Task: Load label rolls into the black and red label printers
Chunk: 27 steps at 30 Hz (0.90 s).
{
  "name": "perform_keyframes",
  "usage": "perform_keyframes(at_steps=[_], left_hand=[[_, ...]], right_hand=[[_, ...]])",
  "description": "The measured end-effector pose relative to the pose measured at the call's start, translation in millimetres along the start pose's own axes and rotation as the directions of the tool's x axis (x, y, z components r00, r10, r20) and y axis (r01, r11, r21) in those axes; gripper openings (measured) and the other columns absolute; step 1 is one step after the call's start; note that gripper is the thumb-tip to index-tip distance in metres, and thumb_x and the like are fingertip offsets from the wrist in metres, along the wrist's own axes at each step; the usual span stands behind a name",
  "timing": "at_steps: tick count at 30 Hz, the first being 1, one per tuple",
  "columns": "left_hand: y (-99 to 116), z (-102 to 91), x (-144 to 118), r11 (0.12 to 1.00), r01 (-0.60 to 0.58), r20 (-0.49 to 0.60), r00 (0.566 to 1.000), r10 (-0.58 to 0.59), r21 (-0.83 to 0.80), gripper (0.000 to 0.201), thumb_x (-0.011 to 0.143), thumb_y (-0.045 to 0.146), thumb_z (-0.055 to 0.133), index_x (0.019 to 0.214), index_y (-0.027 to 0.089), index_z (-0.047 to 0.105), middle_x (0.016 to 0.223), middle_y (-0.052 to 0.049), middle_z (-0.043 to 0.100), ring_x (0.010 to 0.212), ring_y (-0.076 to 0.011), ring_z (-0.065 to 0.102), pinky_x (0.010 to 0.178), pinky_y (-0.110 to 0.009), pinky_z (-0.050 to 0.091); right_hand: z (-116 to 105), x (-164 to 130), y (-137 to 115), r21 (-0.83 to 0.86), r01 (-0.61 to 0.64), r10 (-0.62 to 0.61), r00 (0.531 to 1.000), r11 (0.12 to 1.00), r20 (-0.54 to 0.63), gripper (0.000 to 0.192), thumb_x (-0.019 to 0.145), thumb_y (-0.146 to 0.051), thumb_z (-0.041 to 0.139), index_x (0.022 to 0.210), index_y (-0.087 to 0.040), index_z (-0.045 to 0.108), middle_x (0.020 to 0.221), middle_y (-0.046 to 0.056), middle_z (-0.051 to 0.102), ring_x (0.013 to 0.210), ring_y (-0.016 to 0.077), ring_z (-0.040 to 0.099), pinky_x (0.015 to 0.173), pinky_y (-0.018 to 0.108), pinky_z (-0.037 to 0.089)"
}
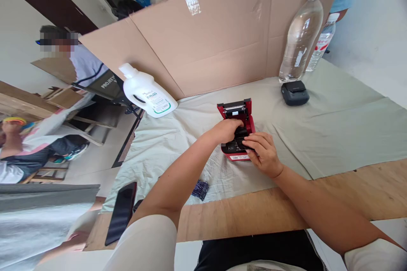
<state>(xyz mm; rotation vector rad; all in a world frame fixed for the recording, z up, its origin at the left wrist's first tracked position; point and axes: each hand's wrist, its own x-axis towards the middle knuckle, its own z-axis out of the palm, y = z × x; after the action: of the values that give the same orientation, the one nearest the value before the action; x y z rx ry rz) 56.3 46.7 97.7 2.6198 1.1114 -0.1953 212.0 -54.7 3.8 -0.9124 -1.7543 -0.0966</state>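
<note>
Gripping the red label printer (237, 112) at frame centre w/ both hands: left hand (227, 130) fingers curled inside open compartment, right hand (263, 152) clamped on front edge.

left hand (227, 130), right hand (264, 153), fingers curled, close together

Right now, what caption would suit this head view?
Both hands, left and right, work on an open red printer on a cloth-covered table.

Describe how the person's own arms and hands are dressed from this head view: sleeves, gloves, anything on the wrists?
Both hands, the left hand and the right hand, are bare: no gloves, and no watch, band or ring shows. The forearms are uncovered. Short white sleeves end near each elbow. No cables or markings are visible.
</note>
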Motion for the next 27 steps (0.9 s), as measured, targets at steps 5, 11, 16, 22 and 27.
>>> perform_keyframes(at_steps=[5,11,16,22,27], left_hand=[[-4,4.0,11,0.992,0.068,-0.057,0.996,-0.062,0.107,0.042,0.078,0.009,0.059,0.118,0.023,0.063,0.122,-0.006,0.070,0.113,-0.0256,0.065,0.092,-0.033,0.052],[-11,7.9,9,1.000,0.004,-0.136,0.991,0.000,0.025,0.043,0.075,0.003,0.057,0.114,0.019,0.067,0.123,-0.007,0.070,0.115,-0.0237,0.065,0.098,-0.033,0.052],[-13,-2.6,-16,0.980,-0.077,-0.250,0.968,0.030,-0.181,0.049,0.076,-0.004,0.040,0.104,0.020,0.072,0.119,-0.001,0.072,0.114,-0.0161,0.065,0.106,-0.030,0.049],[-22,2.0,-22,0.977,0.054,-0.687,0.703,-0.186,-0.208,0.035,0.096,0.022,0.039,0.123,0.018,0.061,0.133,-0.012,0.061,0.131,-0.0246,0.051,0.113,-0.044,0.040],[-21,29.4,-24,0.963,-0.154,-0.753,0.654,-0.069,-0.222,0.053,0.102,0.048,0.026,0.132,0.014,0.052,0.134,-0.018,0.055,0.129,-0.0252,0.049,0.112,-0.045,0.038]], right_hand=[[0,2,-1,-0.011,-0.002,0.001,1.000,1.000,-0.008,0.020,0.091,-0.020,0.055,0.104,-0.025,0.070,0.102,0.006,0.073,0.101,0.0235,0.064,0.090,0.044,0.050],[-2,5,-4,-0.012,0.010,-0.009,1.000,1.000,0.004,0.017,0.091,-0.021,0.057,0.101,-0.024,0.070,0.099,0.005,0.075,0.097,0.0228,0.065,0.088,0.043,0.051],[-3,7,-5,0.003,0.074,-0.074,0.997,0.997,0.015,0.016,0.091,-0.022,0.059,0.102,-0.025,0.070,0.096,0.003,0.076,0.096,0.0215,0.065,0.089,0.042,0.049],[-2,5,-6,0.013,0.097,-0.097,0.995,0.995,0.016,0.018,0.093,-0.025,0.057,0.104,-0.025,0.070,0.097,0.003,0.076,0.100,0.0219,0.065,0.090,0.042,0.049],[-4,5,-8,0.024,0.131,-0.131,0.991,0.991,0.002,0.017,0.090,-0.029,0.063,0.106,-0.024,0.068,0.096,0.004,0.075,0.100,0.0226,0.065,0.090,0.042,0.050]])
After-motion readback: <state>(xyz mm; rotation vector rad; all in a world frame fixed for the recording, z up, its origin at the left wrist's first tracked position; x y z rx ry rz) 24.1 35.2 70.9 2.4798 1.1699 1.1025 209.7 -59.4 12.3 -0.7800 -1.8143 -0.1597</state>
